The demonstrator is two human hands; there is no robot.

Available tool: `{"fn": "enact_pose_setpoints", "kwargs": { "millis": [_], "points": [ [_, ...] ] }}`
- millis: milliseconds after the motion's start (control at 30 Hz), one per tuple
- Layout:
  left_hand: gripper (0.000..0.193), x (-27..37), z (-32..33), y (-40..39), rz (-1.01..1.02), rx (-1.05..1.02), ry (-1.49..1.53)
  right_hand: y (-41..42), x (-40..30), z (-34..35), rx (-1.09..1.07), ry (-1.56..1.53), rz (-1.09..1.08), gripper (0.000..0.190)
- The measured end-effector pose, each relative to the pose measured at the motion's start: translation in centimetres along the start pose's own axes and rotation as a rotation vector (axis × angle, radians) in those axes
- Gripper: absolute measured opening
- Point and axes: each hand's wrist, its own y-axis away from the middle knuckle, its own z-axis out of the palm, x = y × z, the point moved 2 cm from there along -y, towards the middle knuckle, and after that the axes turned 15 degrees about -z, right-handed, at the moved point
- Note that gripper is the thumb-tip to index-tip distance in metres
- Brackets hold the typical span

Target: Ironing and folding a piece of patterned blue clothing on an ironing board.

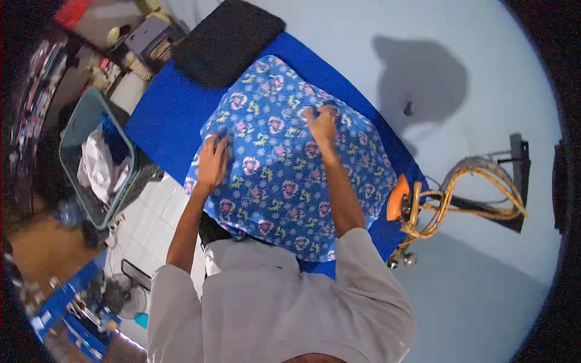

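A blue floral cloth (277,181) with pink flowers and yellow figures lies spread over a bright blue covered surface (159,118). My left hand (214,161) rests on the cloth near its left edge, fingers slightly apart. Farther over on the right part of the cloth is my right hand (323,123), thumb apart from the bent fingers. Whether those fingertips pinch the fabric is hidden. An orange clothes iron (398,199) stands at the right edge of the blue surface, beside the cloth.
A yellow-wrapped cord (481,170) loops from the iron along the pale blue wall (476,281). At the far end lies a black folded item (229,43). On the left, a grey-green basket (100,222) holds white clothing (96,163). A fan (125,295) stands on the floor.
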Motion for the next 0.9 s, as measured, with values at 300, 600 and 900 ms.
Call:
{"fn": "enact_pose_setpoints", "kwargs": {
  "millis": [300,600,900],
  "points": [
    [0.099,-7.5,2.0,-6.6,-0.933,-0.218,0.131,-3.1,4.6,0.6,-0.534,-0.051,0.096,0.036],
    [0.065,-9.8,1.8,-5.4,-0.71,-0.278,0.752,-14.1,3.8,-4.8,-0.008,-0.026,-0.209,0.036],
    [0.068,-12.9,1.1,-0.8,-0.537,-0.135,0.591,22.1,11.1,-18.8,0.216,0.233,0.262,0.047]
  ]
}}
